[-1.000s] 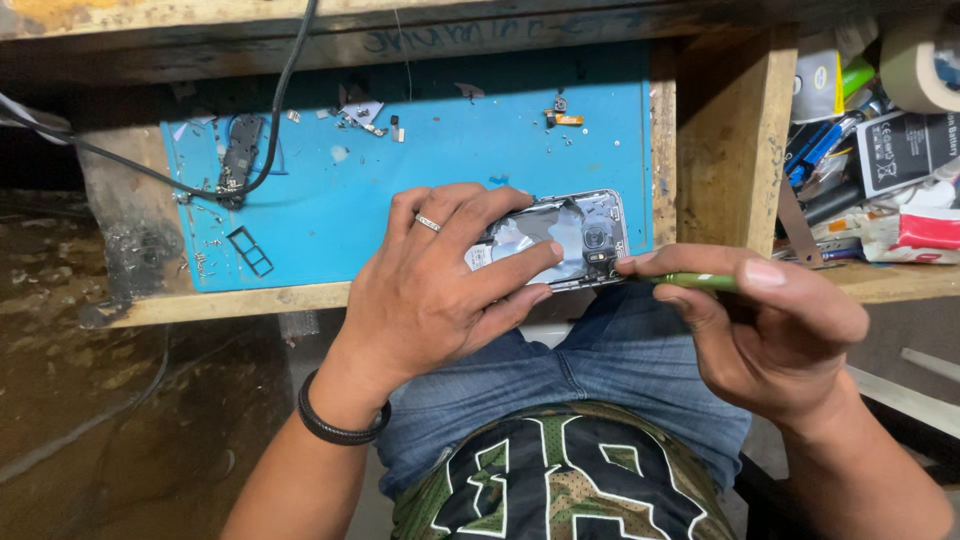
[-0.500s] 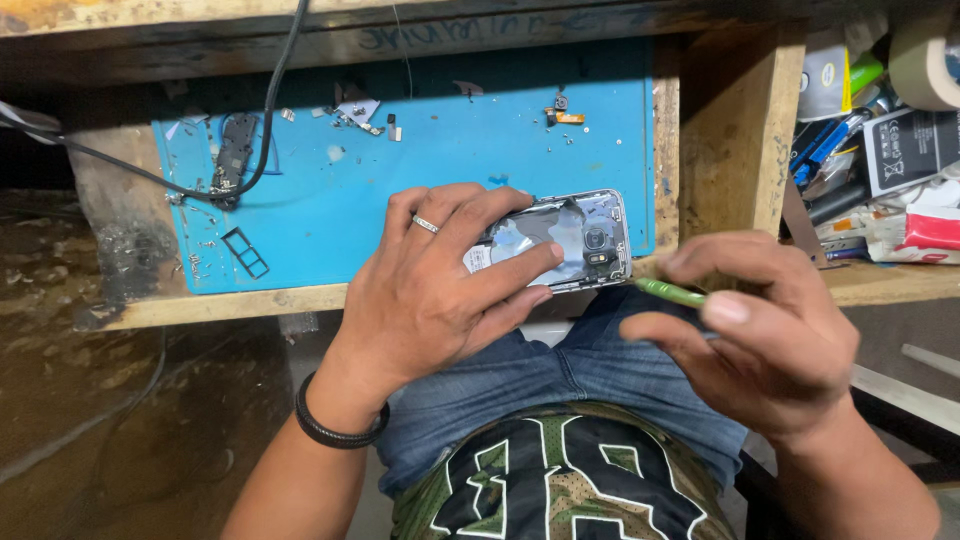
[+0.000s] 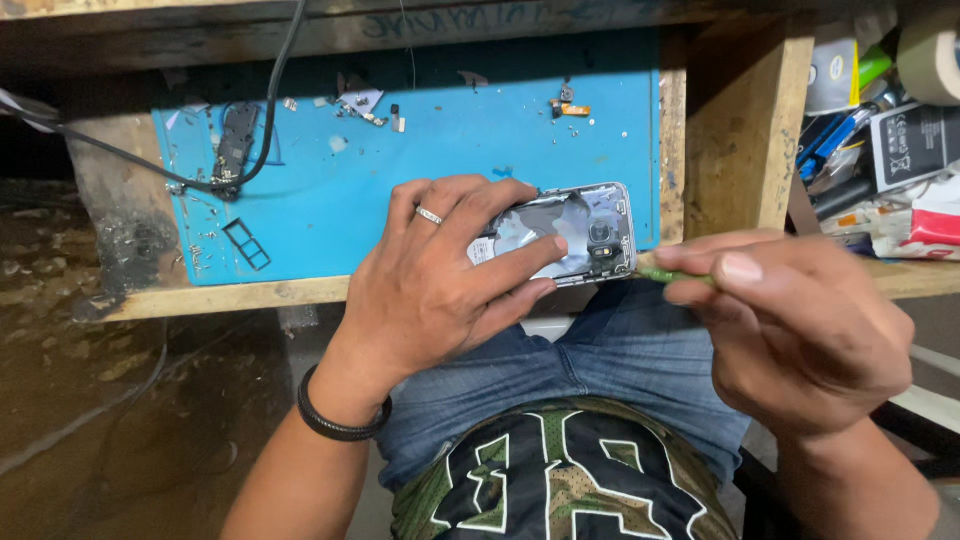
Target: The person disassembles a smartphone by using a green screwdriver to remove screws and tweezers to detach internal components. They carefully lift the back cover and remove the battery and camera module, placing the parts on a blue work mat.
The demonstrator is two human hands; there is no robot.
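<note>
My left hand [image 3: 440, 275], with a ring on one finger and a black band at the wrist, grips an opened phone [image 3: 580, 232] whose silvery inside faces up. The phone rests at the front edge of a blue work mat [image 3: 450, 150]. My right hand [image 3: 790, 325] pinches a thin green tool [image 3: 668, 275]. The tool's tip touches the phone's right edge, beside the camera part.
Small screws, tiny phone parts and a black card tray [image 3: 246, 245] lie scattered on the mat. A black cable [image 3: 270, 120] runs across the wooden bench [image 3: 240, 297]. A wooden post [image 3: 745, 130] stands on the right, with clutter, a battery [image 3: 915, 140] and a tape roll [image 3: 930, 50] beyond.
My right hand drew back from the phone half a second ago and has now brought the green tool to its right edge again. The left hand and phone stayed put.
</note>
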